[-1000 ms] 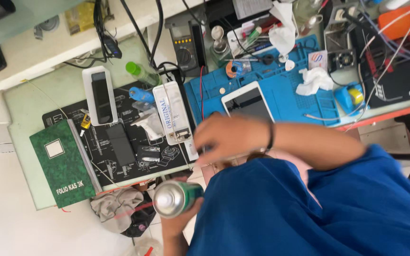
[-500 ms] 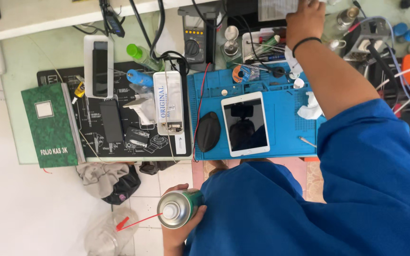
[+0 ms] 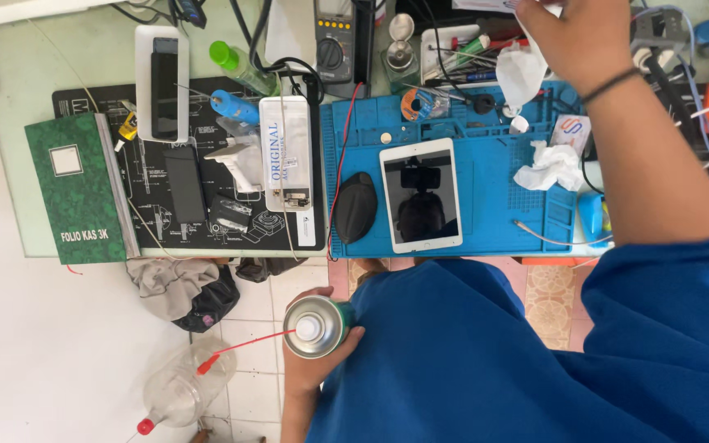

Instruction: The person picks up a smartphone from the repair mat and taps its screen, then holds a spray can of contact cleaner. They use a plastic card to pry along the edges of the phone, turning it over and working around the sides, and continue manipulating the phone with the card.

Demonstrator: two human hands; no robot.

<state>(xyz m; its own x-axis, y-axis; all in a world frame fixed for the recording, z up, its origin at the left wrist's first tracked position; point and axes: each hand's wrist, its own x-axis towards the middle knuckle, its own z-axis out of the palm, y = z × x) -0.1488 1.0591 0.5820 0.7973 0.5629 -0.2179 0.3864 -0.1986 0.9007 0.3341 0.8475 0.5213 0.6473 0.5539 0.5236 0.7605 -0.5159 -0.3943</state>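
White tissue pinched in the right hand (image 3: 572, 37) at the far edge of the surface; green spray can gripped in the left hand (image 3: 313, 365) below the surface's near edge.

Right fingers (image 3: 535, 20) close on the tissue (image 3: 521, 70) above the blue mat (image 3: 486, 230), where the tablet (image 3: 421, 194) lies face up. Left fingers wrap the spray can (image 3: 312, 326), its red straw (image 3: 248, 344) pointing floorward toward a clear plastic bottle (image 3: 182, 385), contents indiscernible. Risks: an unwatched can may discharge or slip; the reaching sleeve could sweep the tablet. A green-capped bottle (image 3: 240, 67) holds clear liquid.
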